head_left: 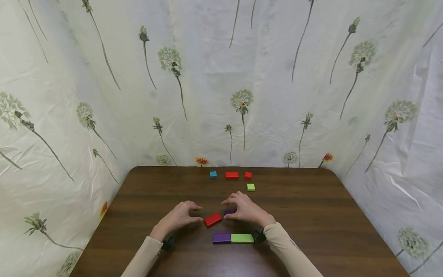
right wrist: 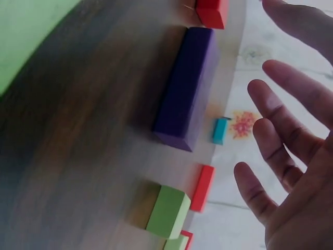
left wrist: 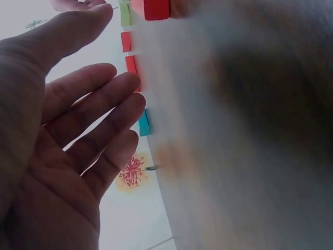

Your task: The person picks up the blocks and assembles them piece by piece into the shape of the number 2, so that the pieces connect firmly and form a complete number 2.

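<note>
Right hand [head_left: 247, 209] by purple block [right wrist: 184, 88], red block [head_left: 212, 219] alongside, green block [head_left: 250, 187] beyond.

You are facing a small indoor nook, screened like a booth; whether it belongs to a home, a studio or a lab, you cannot tell from these views. What shows you the nook is the pale, shiny, creased sheeting [head_left: 207, 82] rising behind and along both sides, printed with grey-green dandelion heads [head_left: 169, 59] on long stems and small red-and-yellow flowers [head_left: 202, 161]. It closely borders your dark brown, wood-grained counter [head_left: 311, 211] with rounded far corners.
</note>
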Available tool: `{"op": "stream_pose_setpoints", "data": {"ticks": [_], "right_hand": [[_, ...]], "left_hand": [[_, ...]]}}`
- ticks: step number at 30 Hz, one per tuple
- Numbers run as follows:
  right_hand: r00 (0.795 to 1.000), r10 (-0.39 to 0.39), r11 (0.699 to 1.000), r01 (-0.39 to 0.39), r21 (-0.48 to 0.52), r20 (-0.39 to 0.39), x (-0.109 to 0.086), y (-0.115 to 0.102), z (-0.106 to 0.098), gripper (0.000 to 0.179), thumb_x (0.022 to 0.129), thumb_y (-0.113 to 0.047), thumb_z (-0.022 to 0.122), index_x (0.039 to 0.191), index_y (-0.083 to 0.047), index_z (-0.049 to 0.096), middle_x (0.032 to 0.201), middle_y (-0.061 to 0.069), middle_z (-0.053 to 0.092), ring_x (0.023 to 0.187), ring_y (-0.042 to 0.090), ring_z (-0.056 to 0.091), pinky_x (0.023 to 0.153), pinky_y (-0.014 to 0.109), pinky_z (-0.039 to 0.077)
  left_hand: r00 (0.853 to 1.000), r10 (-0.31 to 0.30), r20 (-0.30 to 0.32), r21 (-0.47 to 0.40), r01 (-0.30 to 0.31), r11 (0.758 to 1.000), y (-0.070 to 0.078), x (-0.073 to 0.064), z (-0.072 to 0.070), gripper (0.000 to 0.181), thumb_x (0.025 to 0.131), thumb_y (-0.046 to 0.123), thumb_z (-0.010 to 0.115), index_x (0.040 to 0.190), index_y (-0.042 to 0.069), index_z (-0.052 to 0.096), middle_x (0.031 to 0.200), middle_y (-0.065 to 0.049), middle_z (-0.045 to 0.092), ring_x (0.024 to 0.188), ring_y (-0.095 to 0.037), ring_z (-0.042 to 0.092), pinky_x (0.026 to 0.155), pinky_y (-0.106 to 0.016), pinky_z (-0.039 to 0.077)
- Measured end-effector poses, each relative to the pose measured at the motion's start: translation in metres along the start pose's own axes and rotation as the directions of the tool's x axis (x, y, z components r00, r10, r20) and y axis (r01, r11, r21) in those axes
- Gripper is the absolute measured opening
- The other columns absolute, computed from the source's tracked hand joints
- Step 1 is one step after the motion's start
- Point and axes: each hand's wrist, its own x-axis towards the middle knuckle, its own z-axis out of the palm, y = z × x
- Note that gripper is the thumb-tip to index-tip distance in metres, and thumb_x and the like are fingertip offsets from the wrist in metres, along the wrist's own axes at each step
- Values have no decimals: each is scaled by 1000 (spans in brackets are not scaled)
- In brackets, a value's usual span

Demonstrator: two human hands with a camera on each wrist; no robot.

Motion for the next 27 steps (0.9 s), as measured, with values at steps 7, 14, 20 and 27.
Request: {"op": "stream_pose_setpoints", "data": {"ticks": [7, 14, 20, 27], "right_hand": [[999, -34, 999, 35, -42, 19, 4, -6, 4, 40, 79, -43, 77, 113, -23, 73, 106, -6, 65, 99, 14, 47, 83, 36, 36], [998, -45, 993, 50, -111, 45, 9, -7, 13, 37, 80, -45, 75, 113, -27, 73, 105, -8, 64, 96, 12, 46, 78, 30, 32], [996, -28, 990, 39, -136, 79, 11, -9, 15, 37, 80, -45, 75, 114, -29, 72, 105, -8, 63, 96, 11, 46, 79, 29, 32], [995, -37, 987, 50, -151, 89, 13, -8, 19, 34, 81, -45, 74, 112, -31, 72, 104, -9, 63, 97, 11, 45, 81, 31, 33]], "left_hand": [[1000, 19, 10, 23, -19, 1000, 2, 1, 5, 39, 87, 39, 71, 114, 11, 72, 111, -1, 70, 105, -18, 61, 90, -38, 50], [1000, 16, 17, 54, -17, 998, 0, 2, 10, 37, 85, 42, 71, 111, 16, 73, 106, 5, 69, 100, -15, 58, 87, -36, 49], [998, 29, 48, 77, -33, 996, -1, 3, 12, 34, 85, 44, 71, 109, 19, 74, 102, 9, 68, 96, -11, 56, 85, -33, 47], [998, 18, 64, 93, -24, 995, 0, 3, 14, 36, 83, 48, 71, 107, 22, 74, 102, 11, 68, 95, -10, 54, 85, -34, 45]]}}
